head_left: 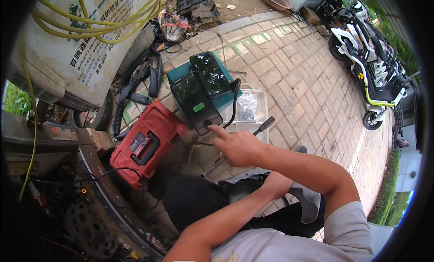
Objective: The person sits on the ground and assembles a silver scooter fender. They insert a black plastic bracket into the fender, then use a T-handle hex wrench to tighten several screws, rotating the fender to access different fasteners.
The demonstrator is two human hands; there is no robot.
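Note:
My right hand (239, 148) reaches over the paving with its index finger stretched to the knob end of a dark electronic device (190, 92) with a green lit patch. The other fingers curl around a long metal socket wrench (266, 124), which shows on both sides of the hand. A dark, glossy, phone-like slab (210, 74) lies against the device, and both rest on a teal box (229, 104). My left hand (276, 184) is by my knee beneath the right forearm; its fingers are hidden.
Left of the device stands a red tool case (149, 142) with a black handle. A pale tray (261, 109) holds a clear bag of small parts. Black rubber tubing (153, 76) and yellow hose (97, 33) lie leftward. Scooters (368, 58) stand at far right.

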